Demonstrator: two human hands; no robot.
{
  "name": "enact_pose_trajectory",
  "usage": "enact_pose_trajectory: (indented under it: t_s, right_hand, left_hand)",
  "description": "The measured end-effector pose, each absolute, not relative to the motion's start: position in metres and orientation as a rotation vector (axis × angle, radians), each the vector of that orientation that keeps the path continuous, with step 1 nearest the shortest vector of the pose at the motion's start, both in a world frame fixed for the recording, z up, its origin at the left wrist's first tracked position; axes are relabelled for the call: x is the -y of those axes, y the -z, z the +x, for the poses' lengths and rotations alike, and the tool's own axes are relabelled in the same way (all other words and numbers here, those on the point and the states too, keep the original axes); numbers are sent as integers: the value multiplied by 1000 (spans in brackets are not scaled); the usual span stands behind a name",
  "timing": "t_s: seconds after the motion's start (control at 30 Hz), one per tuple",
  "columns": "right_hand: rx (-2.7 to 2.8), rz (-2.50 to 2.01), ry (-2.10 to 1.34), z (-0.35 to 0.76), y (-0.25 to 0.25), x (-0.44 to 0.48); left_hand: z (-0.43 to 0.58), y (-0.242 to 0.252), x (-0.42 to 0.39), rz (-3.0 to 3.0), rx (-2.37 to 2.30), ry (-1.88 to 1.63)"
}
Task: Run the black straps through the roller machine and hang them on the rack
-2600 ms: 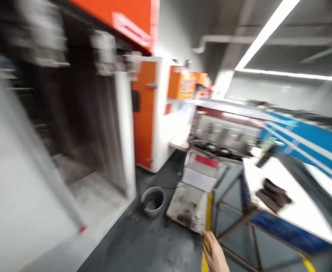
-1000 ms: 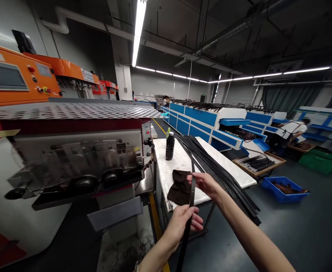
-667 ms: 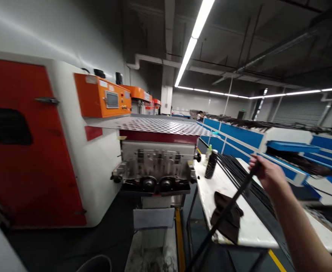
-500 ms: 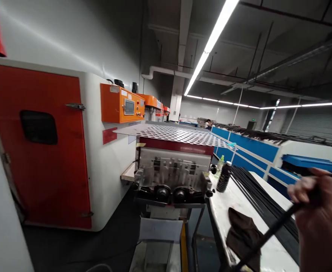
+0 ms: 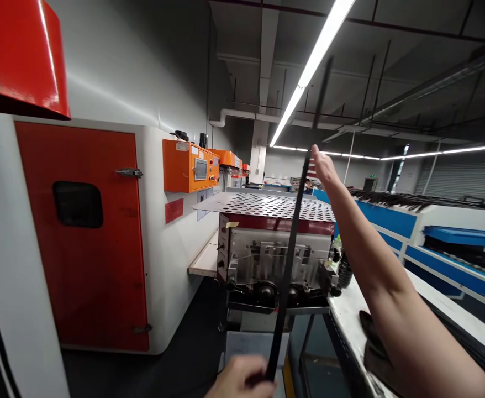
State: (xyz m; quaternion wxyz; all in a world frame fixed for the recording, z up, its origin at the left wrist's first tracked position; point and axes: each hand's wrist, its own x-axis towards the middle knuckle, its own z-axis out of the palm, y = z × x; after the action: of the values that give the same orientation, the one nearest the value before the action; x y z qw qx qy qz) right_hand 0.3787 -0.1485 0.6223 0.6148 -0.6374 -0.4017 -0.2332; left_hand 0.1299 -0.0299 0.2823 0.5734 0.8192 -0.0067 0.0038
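A long, narrow black strip point(image 5: 291, 254) stretches at a steep slant between my two hands. My left hand point(image 5: 240, 378), at the bottom edge of the view, has its fingers closed round the lower part; the picture cuts the hand off below. Raised at arm's length, my right hand point(image 5: 322, 165) pinches the strip higher up, and a blurred free end rises above it. Behind the strip stands a machine point(image 5: 263, 265) with rollers and clear guards on its front. A perforated metal sheet point(image 5: 263, 203) lies on its top.
At left is a cabinet with a red door point(image 5: 97, 276), below a red hood point(image 5: 27, 55). An orange control box point(image 5: 180, 166) hangs on the wall side. The white bench point(image 5: 346, 309) at right holds a dark bottle point(image 5: 344, 271) and a brown cloth point(image 5: 373, 354).
My right hand has swung from the lower right up to the centre with the strip. My left hand has come into view, closed on the strip. The view has shifted slightly.
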Motion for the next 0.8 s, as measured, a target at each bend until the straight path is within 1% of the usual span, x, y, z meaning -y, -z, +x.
enact_pose_trajectory:
  t_s: [0.07,0.17,0.2,0.3,0.37,0.4,0.47,0.53,0.6,0.7,0.8]
  right_hand:
    - [898,-1557,546,384,-611,150]
    - [1012,-1574,534,353,-542,174]
    - [1029,-1597,435,337,-513,183]
    - [1065,-1706,-54,294,-437,198]
    - [1113,-1686,-277,279,-406,197]
    - [1137,-1654,-337,278,-399,194]
    - [1188,-1590,-389,283,-399,188]
    - [1258,-1570,-370,293,-416,184]
    - [1340,-1581,-242,305,-443,182]
    - [1401,-1563,63,322,-483,179]
    - [1417,-1526,251,339,-501,171]
  left_hand:
    - [140,-324,32,1820,126,-112]
    - [173,-385,32,1713,291,-202]
    - [184,-401,30,1692,313,-227]
    - [210,-429,23,1645,328,-259]
    - [220,-438,18,1637,341,-252]
    - [224,-443,16,1642,347,-243]
    - [233,-459,10,1661,348,-212]
    - [245,-487,3,1669,346,-192]
    - [259,-526,-2,1668,357,-243]
    - [281,-587,-6,1682,411,-391]
    - [291,-620,-5,1692,505,-472]
